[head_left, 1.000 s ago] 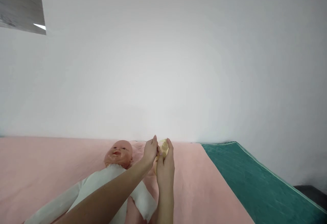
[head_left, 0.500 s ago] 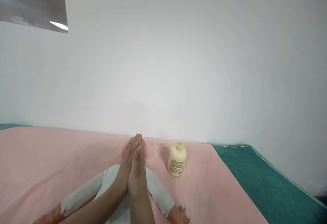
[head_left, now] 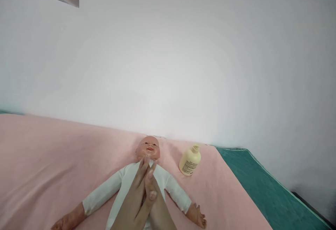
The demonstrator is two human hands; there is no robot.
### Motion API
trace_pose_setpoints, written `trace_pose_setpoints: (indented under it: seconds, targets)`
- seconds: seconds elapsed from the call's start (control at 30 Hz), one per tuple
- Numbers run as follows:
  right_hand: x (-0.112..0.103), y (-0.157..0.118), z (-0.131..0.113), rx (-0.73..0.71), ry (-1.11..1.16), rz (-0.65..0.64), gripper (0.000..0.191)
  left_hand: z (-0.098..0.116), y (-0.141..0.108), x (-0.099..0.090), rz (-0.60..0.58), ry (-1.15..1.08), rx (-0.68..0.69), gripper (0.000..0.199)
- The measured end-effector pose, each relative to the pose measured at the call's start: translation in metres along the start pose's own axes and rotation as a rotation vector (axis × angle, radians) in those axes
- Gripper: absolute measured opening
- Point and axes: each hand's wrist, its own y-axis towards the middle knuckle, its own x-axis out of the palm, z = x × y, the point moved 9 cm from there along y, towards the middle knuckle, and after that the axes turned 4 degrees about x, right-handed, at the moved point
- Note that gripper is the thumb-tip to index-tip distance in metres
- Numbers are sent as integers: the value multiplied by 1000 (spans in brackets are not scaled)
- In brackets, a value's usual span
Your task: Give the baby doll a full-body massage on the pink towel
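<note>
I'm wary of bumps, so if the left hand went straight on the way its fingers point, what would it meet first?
The left hand would probably meet the doll's head first, near the chin, though height is unclear.

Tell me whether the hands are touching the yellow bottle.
Apart. The head view shows a plain gap, with pink cloth visible between the hands and the yellow bottle.

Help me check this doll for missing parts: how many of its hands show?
2: one doll hand at the picture's lower left, the other below the yellow bottle.
</note>
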Motion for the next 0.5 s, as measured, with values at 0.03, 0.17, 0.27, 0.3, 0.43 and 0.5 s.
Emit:
trace_pose_setpoints:
  seconds: [0.03, 0.17, 0.27, 0.3, 0.43, 0.5]
  targets:
    - [-5, -4, -1, 4, -26, -15, 52, 3, 3, -2, -38, -16, 22, 47]
    - [-32, -10, 1, -77, -243, 87, 31, -12, 23, -31, -40, -32, -56, 37]
    - [-22, -7, 4, -310, -360, -53, 26, -35, 34, -56, 0, 3, -155, 42]
    - [-11, -6, 9, -361, -380, -175, 25, -41, 37, -61, 13, 16, -168, 44]
    - [12, 0, 33, -329, -533, -447, 26, -58, 39, -59, 18, 26, -209, 47]
    - [8, 4, 41, -272, -619, -412, 35, -63, 37, -46, -33, 12, -237, 46]
